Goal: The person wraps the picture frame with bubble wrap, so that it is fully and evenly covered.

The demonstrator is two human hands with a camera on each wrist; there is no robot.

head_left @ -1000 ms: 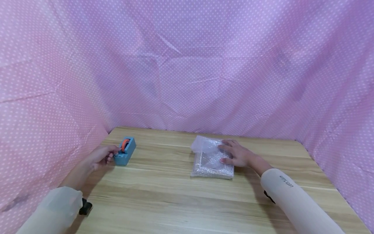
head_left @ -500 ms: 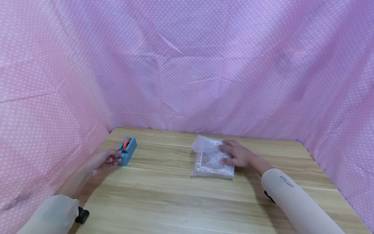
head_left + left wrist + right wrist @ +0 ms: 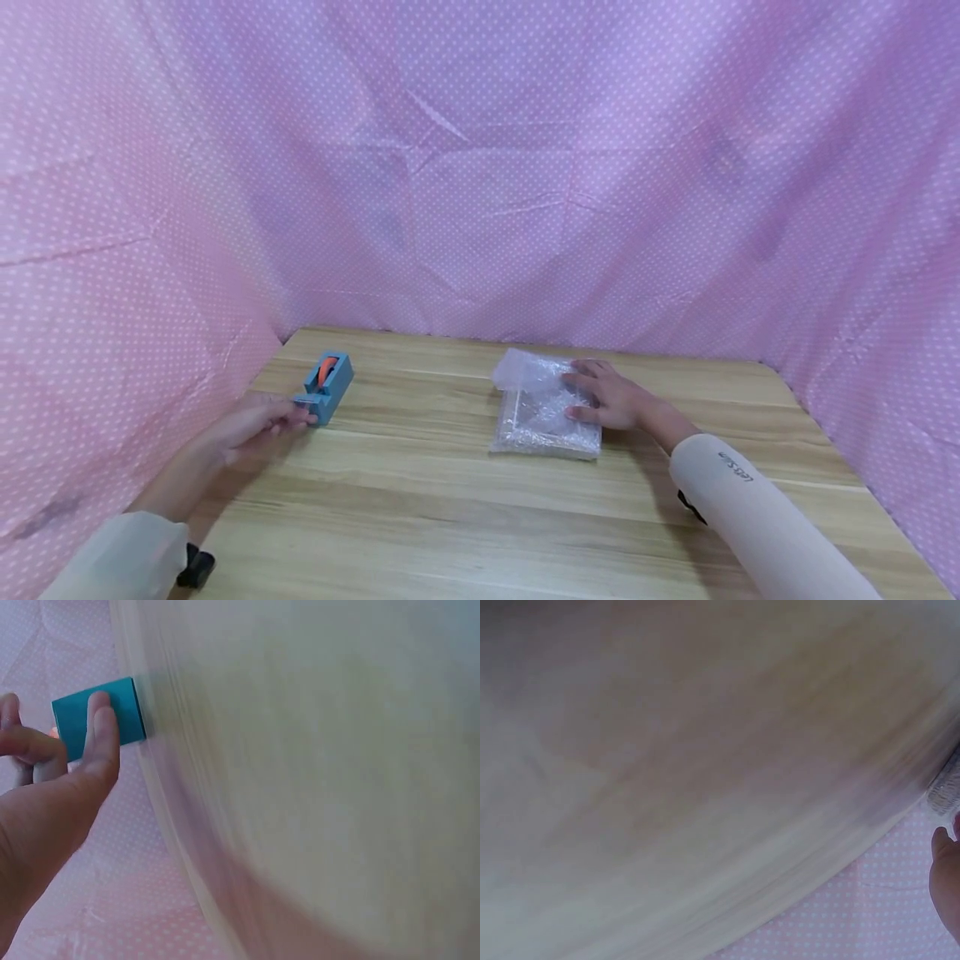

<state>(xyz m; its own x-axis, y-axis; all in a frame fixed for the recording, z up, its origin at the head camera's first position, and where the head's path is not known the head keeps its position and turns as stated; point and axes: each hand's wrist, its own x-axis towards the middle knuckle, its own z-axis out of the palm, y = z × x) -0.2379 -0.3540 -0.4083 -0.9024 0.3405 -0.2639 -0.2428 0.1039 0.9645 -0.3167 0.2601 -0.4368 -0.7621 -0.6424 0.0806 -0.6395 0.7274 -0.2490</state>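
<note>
A blue tape dispenser with an orange tape roll stands on the table's left side. My left hand touches its low front end. In the left wrist view, two fairly straight fingers lie against the teal face of the tape dispenser, while other fingers bend beside it. Whether they pinch a tape end is too small to see. My right hand rests with spread fingers on the right side of a flat, bubble-wrapped package, whose loose flap lies at the upper left.
A wooden table carries both things. Pink dotted cloth hangs along its back and sides. A black wrist camera sits by the left sleeve. In the right wrist view, only an edge of the wrapped package shows.
My left hand has moved down and slightly back, from beside the tape roll to the dispenser's front end. The dispenser has shifted slightly right. My right hand and the package stay put.
</note>
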